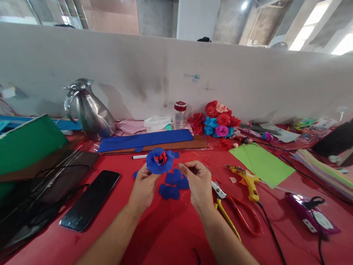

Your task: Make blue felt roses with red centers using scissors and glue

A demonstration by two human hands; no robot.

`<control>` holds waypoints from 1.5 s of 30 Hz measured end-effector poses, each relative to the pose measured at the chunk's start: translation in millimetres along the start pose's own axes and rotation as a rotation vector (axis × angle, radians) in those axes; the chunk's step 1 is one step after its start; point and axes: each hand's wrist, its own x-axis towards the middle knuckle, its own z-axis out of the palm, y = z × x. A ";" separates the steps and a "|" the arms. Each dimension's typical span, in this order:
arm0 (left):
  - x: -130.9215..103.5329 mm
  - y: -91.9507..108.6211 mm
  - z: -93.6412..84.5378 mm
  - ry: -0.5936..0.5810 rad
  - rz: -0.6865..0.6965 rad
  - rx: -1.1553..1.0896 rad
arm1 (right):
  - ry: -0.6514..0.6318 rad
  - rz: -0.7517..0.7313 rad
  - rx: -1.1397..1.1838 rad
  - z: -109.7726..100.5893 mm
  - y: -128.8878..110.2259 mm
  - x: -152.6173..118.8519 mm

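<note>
Smudged writing (192,77) marks the partition (123,67). My left hand (143,189) pinches a blue flower (159,161); my right hand (200,183) nearly closes, contents unclear.

Pliers (223,195) crowd the right hand (199,181); left hand (143,188) has room toward phone (90,199)

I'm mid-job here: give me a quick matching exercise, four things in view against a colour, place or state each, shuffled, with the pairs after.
1. Flower
2. Phone
3. Glue gun
4. Jug

A. Yellow, with a black cord
B. Silver, near the wall
C. Held in the left hand
D. Lying flat, screen dark

Pairs: 1-C, 2-D, 3-A, 4-B
</note>
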 end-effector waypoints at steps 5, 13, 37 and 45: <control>1.4 -0.8 -2.8 -0.014 -0.007 -0.019 | 0.071 -0.046 0.006 -1.4 -0.9 1.1; 5.7 0.0 -9.5 0.019 -0.107 -0.072 | 0.043 -0.023 -0.015 -1.3 -0.3 3.2; 11.1 4.6 -7.6 0.217 -0.349 -0.225 | -0.234 -0.324 -0.738 -3.8 11.5 -5.9; 9.2 0.8 -9.2 0.160 -0.293 -0.129 | -0.199 -0.235 -0.714 -0.8 8.2 -8.4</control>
